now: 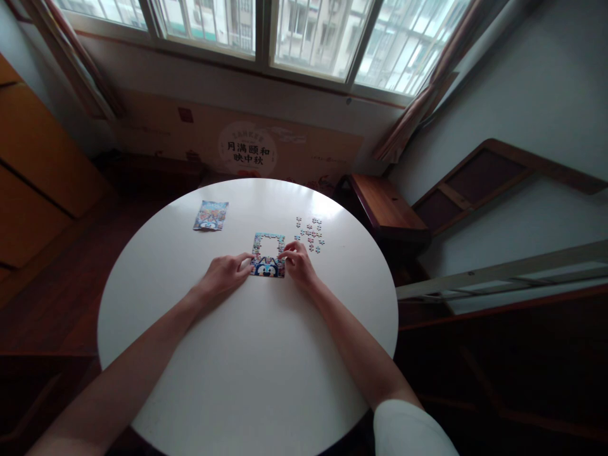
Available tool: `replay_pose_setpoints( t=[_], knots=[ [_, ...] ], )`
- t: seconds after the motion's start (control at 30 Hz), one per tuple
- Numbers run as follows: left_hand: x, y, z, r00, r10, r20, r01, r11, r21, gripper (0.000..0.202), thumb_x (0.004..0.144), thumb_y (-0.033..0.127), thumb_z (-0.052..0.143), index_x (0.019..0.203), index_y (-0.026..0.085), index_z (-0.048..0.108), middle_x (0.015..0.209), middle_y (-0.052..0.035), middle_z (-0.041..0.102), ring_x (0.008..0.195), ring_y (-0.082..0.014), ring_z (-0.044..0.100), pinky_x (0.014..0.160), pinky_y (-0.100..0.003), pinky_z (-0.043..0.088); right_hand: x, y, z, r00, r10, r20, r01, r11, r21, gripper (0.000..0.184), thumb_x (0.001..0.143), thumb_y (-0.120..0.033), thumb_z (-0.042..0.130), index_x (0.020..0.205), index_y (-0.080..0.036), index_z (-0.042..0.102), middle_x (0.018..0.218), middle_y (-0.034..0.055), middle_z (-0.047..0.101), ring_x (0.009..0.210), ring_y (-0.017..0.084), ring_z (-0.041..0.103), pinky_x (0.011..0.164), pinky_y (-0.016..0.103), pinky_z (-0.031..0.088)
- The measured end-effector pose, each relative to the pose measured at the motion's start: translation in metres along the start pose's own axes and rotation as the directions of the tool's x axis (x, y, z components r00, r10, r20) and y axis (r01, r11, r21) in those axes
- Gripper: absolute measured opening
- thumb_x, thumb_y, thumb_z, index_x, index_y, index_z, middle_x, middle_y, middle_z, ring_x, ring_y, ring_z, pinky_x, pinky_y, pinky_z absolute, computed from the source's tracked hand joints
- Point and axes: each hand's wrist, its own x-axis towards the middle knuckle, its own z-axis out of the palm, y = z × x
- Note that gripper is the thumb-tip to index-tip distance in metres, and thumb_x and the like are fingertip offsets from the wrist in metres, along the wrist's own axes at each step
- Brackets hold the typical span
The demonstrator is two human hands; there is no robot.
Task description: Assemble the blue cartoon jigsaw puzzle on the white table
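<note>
A jigsaw puzzle [266, 270] lies flat on the round white table, its border filled in and a blue-and-white cartoon face along the near side. White table surface shows through the gap in its middle. My left hand [227, 271] rests at the puzzle's left edge, thumb and forefinger closed on that edge. Over the right edge, my right hand [297, 259] has its fingertips pinched together; whatever is between them is too small to make out. Loose puzzle pieces [311, 234] are spread just beyond my right hand.
A printed picture sheet or packet [211, 216] with similar art lies at the far left of the white table [256, 367]. Beyond the table's right rim stands a wooden bench [387, 206]. Windows [323, 38] and a printed wall banner [304, 142] are at the back.
</note>
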Motion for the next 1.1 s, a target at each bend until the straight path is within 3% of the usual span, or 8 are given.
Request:
replay_pose_setpoints(
  t=[0.13,0.5,0.67,0.77,1.1],
  knots=[
    [0.000,-0.001,0.001,1.000,0.004,-0.010,-0.004,1.000,0.003,0.039,0.090,0.046,0.046,0.122,0.033,0.062,0.075,-0.0012,0.071,0.071,-0.0196,0.066,0.062,-0.025,0.038,0.000,-0.004,-0.002,0.998,-0.001,0.069,0.003,1.000,-0.021,0.035,0.078,0.002,0.053,0.079,-0.025,0.076,0.095,0.0060,0.057,0.091,0.019,0.050,0.082,0.035,0.046],
    [0.000,-0.001,0.001,1.000,0.005,-0.006,-0.005,1.000,-0.003,0.038,0.090,0.046,0.045,0.122,0.033,0.061,0.074,-0.0007,0.070,0.069,-0.0193,0.065,0.061,-0.025,0.037,0.001,-0.006,-0.003,0.994,0.003,0.110,0.004,0.998,-0.057,0.033,0.081,-0.002,0.056,0.086,-0.028,0.077,0.098,0.0064,0.057,0.092,0.019,0.050,0.084,0.036,0.045],
    [0.001,-0.003,0.003,1.000,-0.001,-0.007,0.001,1.000,-0.001,0.039,0.089,0.047,0.045,0.123,0.034,0.061,0.076,-0.0005,0.070,0.070,-0.0187,0.065,0.061,-0.024,0.037,0.000,-0.010,-0.007,0.983,0.016,0.182,0.009,0.991,-0.136,0.041,0.080,-0.004,0.060,0.106,-0.033,0.073,0.107,0.0061,0.056,0.099,0.021,0.047,0.090,0.040,0.038],
    [0.001,-0.002,0.003,1.000,-0.011,0.005,0.011,1.000,-0.006,0.040,0.090,0.047,0.045,0.124,0.033,0.060,0.076,-0.0005,0.071,0.071,-0.0182,0.065,0.062,-0.024,0.038,0.001,-0.012,-0.008,0.974,0.019,0.226,0.020,0.986,-0.167,0.042,0.080,-0.004,0.061,0.105,-0.036,0.073,0.110,0.0060,0.055,0.104,0.023,0.044,0.091,0.041,0.035],
    [0.000,0.001,-0.001,1.000,-0.024,0.009,0.024,1.000,-0.018,0.039,0.090,0.046,0.046,0.123,0.032,0.062,0.079,-0.0016,0.072,0.073,-0.0188,0.066,0.066,-0.024,0.042,0.002,-0.007,-0.005,0.987,-0.007,0.162,0.026,0.992,-0.120,0.043,0.081,-0.002,0.057,0.098,-0.037,0.075,0.107,0.0060,0.056,0.104,0.023,0.044,0.092,0.043,0.037]
  ],
)
